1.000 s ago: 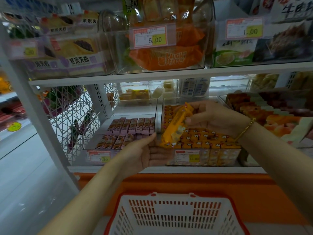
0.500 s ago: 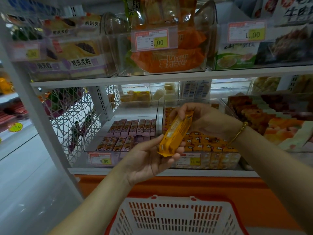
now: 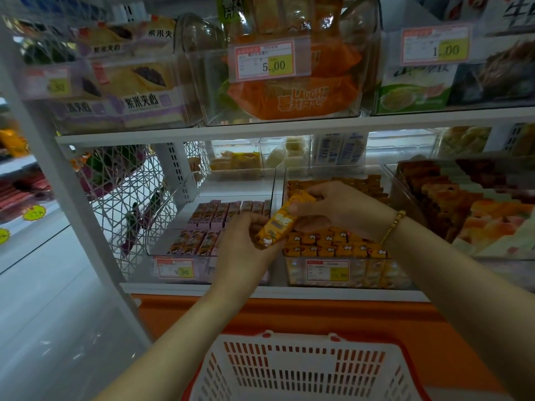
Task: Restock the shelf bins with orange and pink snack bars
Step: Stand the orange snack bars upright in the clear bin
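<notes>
An orange snack bar (image 3: 279, 224) is tilted in front of the shelf, held at both ends. My left hand (image 3: 244, 250) grips its lower end from the left. My right hand (image 3: 338, 209) pinches its upper end from the right. Behind them a clear bin (image 3: 399, 273) holds several rows of orange bars (image 3: 333, 244). To its left another clear bin (image 3: 173, 215) holds two rows of pink bars (image 3: 220, 212), with bare floor at its back.
A white and red shopping basket (image 3: 304, 369) sits below my arms, in front of an orange shelf base (image 3: 362, 319). A bin of brown and peach snacks (image 3: 474, 209) stands at the right. The shelf above (image 3: 202, 131) carries bagged goods. A white wire side panel (image 3: 124, 198) closes the left.
My left hand has turned from palm-up under the bar to gripping its lower end. Both hands and the bar sit a little higher and closer to the bins.
</notes>
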Tool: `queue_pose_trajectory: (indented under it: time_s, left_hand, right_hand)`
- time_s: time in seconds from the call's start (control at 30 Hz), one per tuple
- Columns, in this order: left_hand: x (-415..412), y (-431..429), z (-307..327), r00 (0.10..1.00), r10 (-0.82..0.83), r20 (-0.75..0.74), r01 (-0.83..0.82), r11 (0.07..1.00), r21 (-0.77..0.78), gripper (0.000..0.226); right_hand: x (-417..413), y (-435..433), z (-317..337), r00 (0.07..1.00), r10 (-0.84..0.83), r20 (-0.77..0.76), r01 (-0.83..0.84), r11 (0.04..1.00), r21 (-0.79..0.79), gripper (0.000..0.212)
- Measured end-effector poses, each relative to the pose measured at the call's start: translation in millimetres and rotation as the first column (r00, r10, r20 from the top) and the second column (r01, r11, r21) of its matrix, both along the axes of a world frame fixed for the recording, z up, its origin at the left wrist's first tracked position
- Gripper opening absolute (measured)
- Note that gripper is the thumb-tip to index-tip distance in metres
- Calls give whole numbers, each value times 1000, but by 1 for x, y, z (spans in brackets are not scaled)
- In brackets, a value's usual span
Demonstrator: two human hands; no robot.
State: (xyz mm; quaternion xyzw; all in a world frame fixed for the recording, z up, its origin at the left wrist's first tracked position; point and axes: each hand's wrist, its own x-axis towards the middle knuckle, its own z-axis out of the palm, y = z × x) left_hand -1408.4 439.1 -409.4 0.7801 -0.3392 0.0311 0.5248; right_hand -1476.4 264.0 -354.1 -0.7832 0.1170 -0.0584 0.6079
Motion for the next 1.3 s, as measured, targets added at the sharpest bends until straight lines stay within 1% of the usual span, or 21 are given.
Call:
queue_pose_trajectory:
  time_s: [0.03, 0.1, 0.17, 0.23, 0.27, 0.3, 0.37, 0.57, 0.67, 0.73, 0.77, 0.8, 0.87, 0.9, 0.93, 1.03, 1.1, 1.17, 1.23, 1.3]
  left_hand:
    - [1, 0, -1, 1000, -2, 16, 1, 1000, 12, 36]
    - [6, 0, -2, 1000, -9, -19, 10, 999, 34, 47]
    - [12, -1, -4, 997, -14, -72, 18, 998, 64, 58]
    - [18, -2, -7, 994, -24, -104, 36, 993, 112, 57]
    - [20, -3, -9, 993, -36, -115, 51, 990, 131, 54]
    - [21, -5, -11, 992, -51, -119, 69, 986, 149, 51]
    - [21, -9, -14, 991, -76, -105, 95, 979, 182, 46]
    - [25, -17, -16, 994, -94, -51, 102, 977, 187, 29]
    - [27, -18, -17, 995, -94, -20, 96, 977, 189, 30]
    - [29, -18, -19, 996, -86, -4, 85, 975, 204, 32]
    - [30, -19, -21, 996, -87, 5, 84, 974, 209, 32]
    - [31, -19, -22, 996, -87, 14, 82, 974, 210, 33]
    - [31, -20, -23, 996, -79, 29, 71, 974, 217, 38]
    - [32, -20, -24, 996, -80, 40, 69, 972, 225, 39]
    - [33, -21, -26, 995, -82, 58, 67, 970, 232, 41]
    - [33, -20, -28, 992, -90, 89, 65, 964, 257, 41]
    - [35, -20, -31, 992, -97, 83, 72, 963, 260, 41]
    - [35, -20, -31, 992, -98, 83, 73, 962, 262, 41]
    - [34, -20, -31, 991, -96, 97, 68, 962, 263, 43]
    - [30, -20, -32, 989, -101, 105, 71, 962, 263, 46]
  right_hand:
    - [1, 0, -1, 1000, -12, 20, 12, 1000, 14, 23]
    - [3, -2, -2, 991, -89, 96, 83, 995, 64, 21]
    - [6, -9, -4, 943, -244, 225, 232, 969, 81, 18]
    - [11, -20, -10, 868, -376, 325, 405, 914, -23, 20]
    - [13, -26, -14, 847, -406, 344, 461, 882, -95, 20]
    - [15, -30, -18, 841, -421, 341, 493, 855, -159, 20]
    - [19, -35, -26, 850, -432, 302, 506, 830, -236, 21]
    - [32, -34, -38, 888, -337, 312, 444, 802, -399, 16]
    - [34, -31, -39, 934, -253, 253, 352, 780, -517, 26]
    - [35, -28, -40, 949, -219, 226, 310, 776, -549, 39]
    - [37, -25, -40, 954, -208, 217, 297, 764, -573, 41]
    - [38, -22, -41, 960, -190, 205, 277, 735, -618, 39]
    - [44, -17, -49, 981, -127, 149, 196, 621, -759, 29]
    - [47, -15, -54, 989, -100, 113, 150, 564, -812, 26]
    - [49, -14, -59, 993, -87, 79, 113, 528, -842, 26]
    - [51, -17, -65, 991, -126, 37, 96, 502, -860, 26]
    - [53, -20, -65, 980, -188, 62, 151, 510, -847, 21]
    - [54, -22, -62, 971, -230, 71, 187, 536, -823, 24]
    - [51, -28, -59, 974, -224, -12, 117, 554, -824, 29]
    - [47, -36, -55, 976, -194, -95, 27, 547, -837, 26]
